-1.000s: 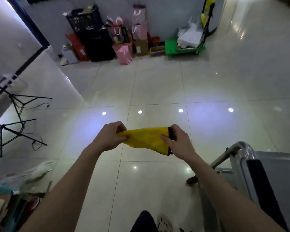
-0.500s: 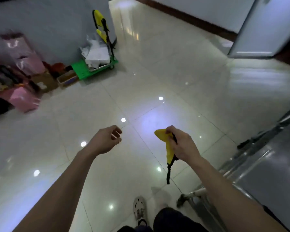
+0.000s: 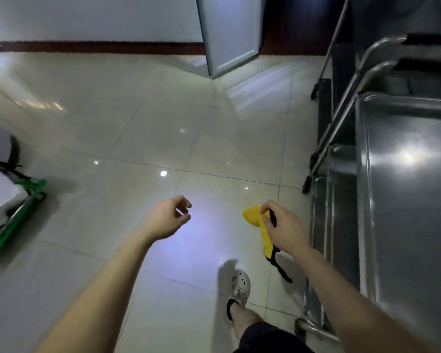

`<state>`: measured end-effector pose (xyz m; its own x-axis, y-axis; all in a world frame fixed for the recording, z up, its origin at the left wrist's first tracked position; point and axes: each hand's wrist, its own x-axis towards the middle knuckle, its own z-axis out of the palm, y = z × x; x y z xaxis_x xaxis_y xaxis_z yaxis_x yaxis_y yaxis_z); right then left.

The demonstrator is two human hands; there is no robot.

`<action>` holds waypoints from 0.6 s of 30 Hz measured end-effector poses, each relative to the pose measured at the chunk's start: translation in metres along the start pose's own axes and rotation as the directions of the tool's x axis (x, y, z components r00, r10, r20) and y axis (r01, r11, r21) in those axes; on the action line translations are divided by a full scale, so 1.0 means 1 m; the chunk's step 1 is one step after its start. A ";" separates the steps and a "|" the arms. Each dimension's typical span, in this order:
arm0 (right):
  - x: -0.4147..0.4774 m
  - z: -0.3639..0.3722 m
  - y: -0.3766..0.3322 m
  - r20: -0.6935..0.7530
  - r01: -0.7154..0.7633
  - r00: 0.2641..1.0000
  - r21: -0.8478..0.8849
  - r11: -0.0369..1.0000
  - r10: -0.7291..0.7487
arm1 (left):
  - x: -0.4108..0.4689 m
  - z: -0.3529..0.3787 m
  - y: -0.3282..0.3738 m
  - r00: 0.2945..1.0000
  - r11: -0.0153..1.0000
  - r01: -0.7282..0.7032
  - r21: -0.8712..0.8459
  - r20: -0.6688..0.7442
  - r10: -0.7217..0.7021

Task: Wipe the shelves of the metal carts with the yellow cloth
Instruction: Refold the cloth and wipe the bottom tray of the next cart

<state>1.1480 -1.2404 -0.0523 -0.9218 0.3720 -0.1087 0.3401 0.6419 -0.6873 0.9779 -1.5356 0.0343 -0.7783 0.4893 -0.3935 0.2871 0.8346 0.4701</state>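
Grips the yellow cloth [image 3: 254,218] in the right hand [image 3: 283,230], with thumb and fingers curled round its bunched upper part. Held in the air above the tiled floor [image 3: 138,123], touching no shelf, just beside the left edge of the nearest metal cart [image 3: 361,174]. Hangs down below the fist, with a black trim strip [image 3: 282,271] trailing from the lower end. Holds nothing in the left hand [image 3: 167,219]: raised over the floor, well apart from the cloth, with fingers loosely curled and thumb near the fingertips.

Stands at the left side of the nearest cart, with one perforated shoe [image 3: 239,286] planted on the floor near the cart's front corner. Shows a steel top shelf [image 3: 413,220] with a raised rim and a bright glare patch near its middle, and a lower shelf [image 3: 341,212] partly visible beneath the left edge. Parked directly behind: a second cart [image 3: 378,56], blurred, with only the curved tubular handle and dark grip made out.

Noted at the floor's left edge: a green trolley [image 3: 23,207] carrying a white bundle [image 3: 0,194]. Noted at the far wall: an open white door [image 3: 229,31] beside a dark skirting strip.
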 end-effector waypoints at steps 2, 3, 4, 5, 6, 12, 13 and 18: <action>0.024 -0.003 0.006 -0.019 -0.087 0.996 -0.001 0.996 0.087 | 0.053 -0.016 0.014 0.996 0.998 -0.051 0.048 0.070 0.048; 0.034 -0.006 0.008 -0.029 -0.121 0.992 0.009 0.993 0.121 | 0.077 -0.022 0.022 0.992 0.995 -0.082 0.060 0.099 0.076; 0.044 -0.010 0.010 -0.045 -0.148 0.988 0.024 0.989 0.149 | 0.102 -0.028 0.032 0.987 0.991 -0.114 0.068 0.117 0.105; 0.053 -0.014 0.013 -0.066 -0.173 0.982 0.036 0.984 0.175 | 0.128 -0.033 0.044 0.981 0.986 -0.149 0.070 0.133 0.138; 0.060 -0.019 0.016 -0.084 -0.201 0.975 0.046 0.978 0.204 | 0.152 -0.037 0.057 0.973 0.980 -0.186 0.072 0.150 0.173; 0.093 -0.032 0.034 -0.220 -0.325 0.914 0.102 0.940 0.340 | 0.286 -0.034 0.135 0.855 0.878 -0.459 0.137 0.337 0.394; 0.100 -0.031 0.037 -0.233 -0.371 0.892 0.114 0.922 0.388 | 0.307 -0.030 0.146 0.826 0.852 -0.503 0.141 0.368 0.427; 0.145 -0.018 0.050 -0.346 -0.550 0.727 0.225 0.805 0.593 | 0.414 -0.012 0.194 0.658 0.711 -0.687 0.153 0.547 0.518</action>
<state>1.0345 -1.1420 -0.0900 -0.4040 0.8832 -0.2382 0.7383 0.1610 -0.6550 0.7045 -1.1740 -0.0282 -0.0582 0.8923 -0.4476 0.8241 0.2960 0.4830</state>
